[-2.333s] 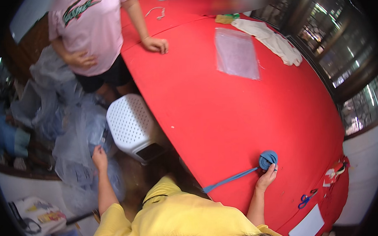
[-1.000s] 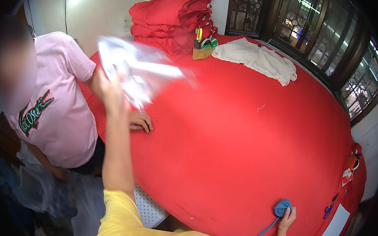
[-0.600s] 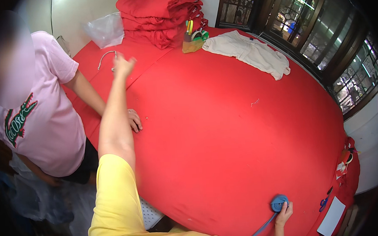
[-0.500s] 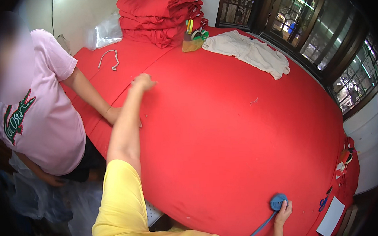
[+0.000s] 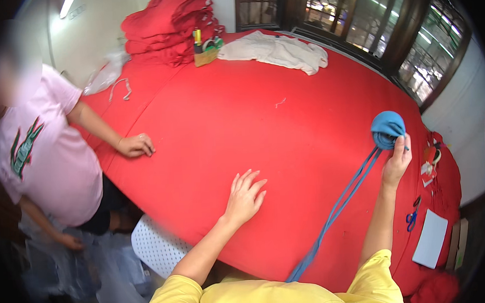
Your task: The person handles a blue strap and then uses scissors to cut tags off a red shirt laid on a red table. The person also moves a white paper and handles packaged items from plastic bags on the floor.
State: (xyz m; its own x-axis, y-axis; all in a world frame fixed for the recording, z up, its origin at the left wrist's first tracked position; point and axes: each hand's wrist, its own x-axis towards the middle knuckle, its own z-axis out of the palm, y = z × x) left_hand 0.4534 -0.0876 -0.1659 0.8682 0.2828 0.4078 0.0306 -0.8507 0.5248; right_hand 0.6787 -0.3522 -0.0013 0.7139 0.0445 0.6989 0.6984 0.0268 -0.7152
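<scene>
A large red cloth [image 5: 197, 121] covers the table. My left hand [image 5: 244, 198] is open, its fingers spread just over or on the cloth near the middle of the near side. At the right, my right hand [image 5: 398, 157] grips a round blue roll of fabric strip [image 5: 387, 126], raised above the cloth. From the roll, two blue strands trail down toward the table's near edge, close to my body. What the fingers do behind the roll is partly hidden.
A co-worker's hand [image 5: 136, 145] rests on the cloth at the left. Folded red fabric [image 5: 164, 24] is piled at the back, beside a tool holder [image 5: 207, 55] and a white garment [image 5: 275, 48]. Blue scissors [image 5: 412, 219] and a white sheet [image 5: 431, 239] lie along the right edge.
My left hand has come back from the far left toward me. My right hand has lifted the blue roll forward and rightward, drawing out its strands. The view has shifted too.
</scene>
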